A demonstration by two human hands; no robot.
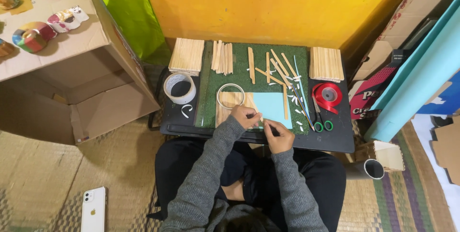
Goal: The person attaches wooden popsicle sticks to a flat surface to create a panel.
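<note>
My left hand (246, 116) and my right hand (279, 136) meet at the near edge of a small black table (335, 138). Both pinch a thin pale strip (262, 120) between their fingertips, just over a panel of wooden sticks partly covered with light blue paper (271, 106). A clear tape ring (230, 95) lies on that panel. The panel rests on a green grass-like mat (239, 52). Loose wooden sticks (273, 69) are scattered on the mat behind it.
Stacks of sticks (186, 55) (326, 63) sit at the back corners. A white tape roll (179, 88) lies left, a red ribbon roll (327, 95) and green-handled scissors (321, 117) right. A cardboard box (72, 69) stands left, a white phone (93, 209) on the woven floor mat.
</note>
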